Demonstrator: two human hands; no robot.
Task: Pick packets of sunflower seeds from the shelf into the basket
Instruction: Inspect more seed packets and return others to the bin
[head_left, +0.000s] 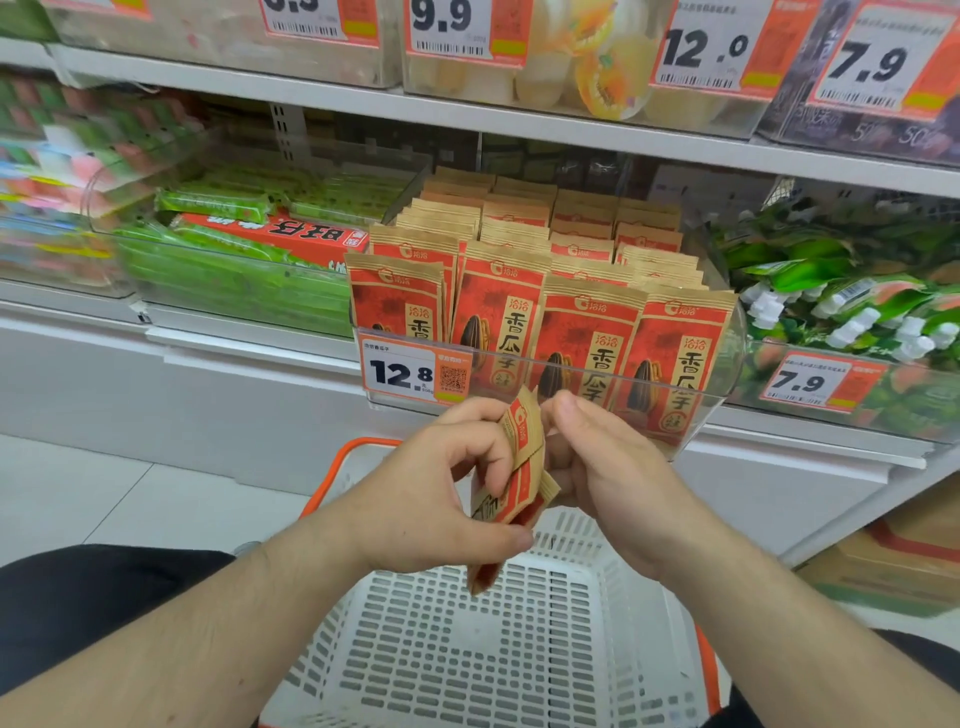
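With your left hand (441, 499) and right hand (613, 478) both pinching the packets (519, 467) above the basket (597, 623), lower them to its floor before loosening your fingers, while more wait in the far bin (727, 374).

A shop aisle: stocked shelf (519, 132) bins with price tags (415, 373) and a shopping basket (519, 649) below.
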